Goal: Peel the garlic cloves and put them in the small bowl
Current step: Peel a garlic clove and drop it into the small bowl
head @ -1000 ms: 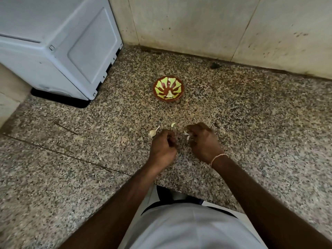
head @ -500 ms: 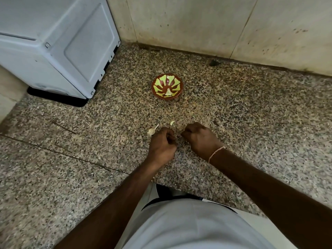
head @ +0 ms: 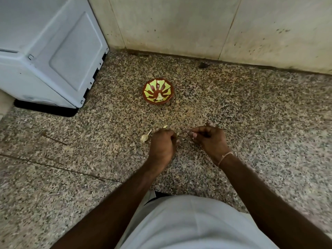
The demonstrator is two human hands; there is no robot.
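Left hand (head: 161,144) hovers low over the speckled granite floor (head: 251,123), its fingers curled inward; what they pinch is hidden. Just left of it lies a pale unpeeled garlic clove (head: 144,138), and a small pale clove piece (head: 165,126) sits just beyond its knuckles. Right hand (head: 209,139), close beside, curls its fingers around something too small to identify. Farther ahead of both stands the small red-brown bowl with yellow-green leaf pattern (head: 158,91), holding one peeled clove (head: 159,97).

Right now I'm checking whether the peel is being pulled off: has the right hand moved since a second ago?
Yes. Judged against the small bowl, the right hand has shifted right, away from the left hand.
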